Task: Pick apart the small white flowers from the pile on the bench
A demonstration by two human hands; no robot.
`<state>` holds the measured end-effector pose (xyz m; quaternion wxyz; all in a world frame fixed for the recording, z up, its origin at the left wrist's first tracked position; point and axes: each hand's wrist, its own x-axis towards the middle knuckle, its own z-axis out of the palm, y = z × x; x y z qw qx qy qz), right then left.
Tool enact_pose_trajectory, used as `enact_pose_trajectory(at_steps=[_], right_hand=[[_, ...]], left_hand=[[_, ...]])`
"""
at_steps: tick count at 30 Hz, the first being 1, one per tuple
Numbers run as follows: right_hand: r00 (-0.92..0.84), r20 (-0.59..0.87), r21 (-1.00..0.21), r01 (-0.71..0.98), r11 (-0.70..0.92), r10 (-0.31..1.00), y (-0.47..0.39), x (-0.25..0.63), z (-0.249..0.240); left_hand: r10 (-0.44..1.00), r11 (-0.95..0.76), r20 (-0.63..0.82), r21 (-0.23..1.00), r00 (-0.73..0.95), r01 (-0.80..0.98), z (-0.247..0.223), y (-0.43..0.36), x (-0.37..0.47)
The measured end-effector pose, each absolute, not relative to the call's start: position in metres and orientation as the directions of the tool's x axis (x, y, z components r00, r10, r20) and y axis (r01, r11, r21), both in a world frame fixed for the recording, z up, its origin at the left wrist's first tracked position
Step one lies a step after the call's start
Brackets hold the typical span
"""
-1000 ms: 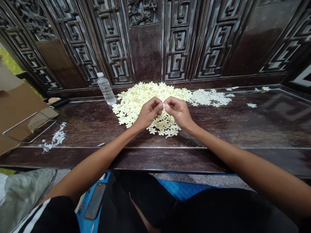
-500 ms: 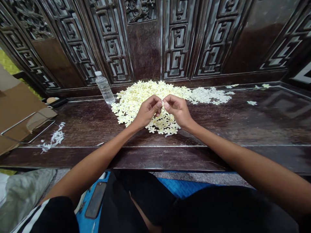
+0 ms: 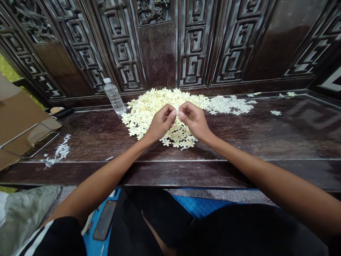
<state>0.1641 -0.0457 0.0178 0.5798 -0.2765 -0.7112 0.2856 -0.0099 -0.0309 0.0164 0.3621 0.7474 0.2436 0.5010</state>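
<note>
A heap of pale yellow five-petalled flowers [image 3: 149, 106] lies on the dark wooden bench [image 3: 239, 142]. My left hand [image 3: 163, 121] and my right hand [image 3: 193, 119] are over the heap, fingertips almost meeting. Both are closed in a pinch, thumb against curled fingers. Whatever sits between the fingertips is too small and pale to tell from the flowers behind. Whiter flowers [image 3: 229, 105] spread out flat to the right of the heap.
A clear plastic bottle [image 3: 115, 97] stands left of the heap. White slivers [image 3: 60, 152] lie near a cardboard box [image 3: 23, 121] and a metal wire frame [image 3: 49, 144]. A carved wooden panel [image 3: 160, 53] rises behind. Below is a phone [image 3: 105, 220].
My right hand has risen very slightly, and the fingertips of both hands have shifted a little. The flowers and bottle look the same.
</note>
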Motion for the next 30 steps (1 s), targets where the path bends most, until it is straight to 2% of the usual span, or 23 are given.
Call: enact_pose_trajectory(at_steps=[4,7,12,21,24,27,30], right_hand=[[-0.068,0.675,-0.699,0.259,0.666,0.735,-0.053,0.161,0.021],[-0.111,0.661,-0.667,0.365,0.649,0.742,-0.057,0.159,0.023],[-0.153,0.579,-0.704,0.402,0.585,0.801,-0.054,0.161,0.019],[-0.195,0.676,-0.589,0.436,0.680,0.710,-0.049,0.164,0.016],[-0.197,0.652,-0.633,0.392,0.668,0.733,-0.047,0.165,0.015],[-0.197,0.601,-0.715,0.300,0.631,0.774,-0.044,0.167,0.015],[-0.195,0.564,-0.789,0.159,0.593,0.803,-0.041,0.169,0.016]], left_hand=[[0.720,-0.692,0.648,0.700,0.250,0.179,0.014,-0.030,-0.010],[0.700,-0.713,0.682,0.651,0.213,0.259,0.013,-0.030,-0.011],[0.679,-0.733,0.688,0.617,0.257,0.287,0.013,-0.031,-0.013],[0.726,-0.688,0.654,0.692,0.212,0.220,0.013,-0.034,-0.010],[0.815,-0.578,0.562,0.803,0.138,0.144,0.013,-0.027,-0.013],[0.936,-0.334,0.341,0.938,0.083,-0.089,0.012,-0.018,-0.018],[0.980,-0.084,0.144,0.926,0.139,-0.369,0.011,-0.011,-0.021]])
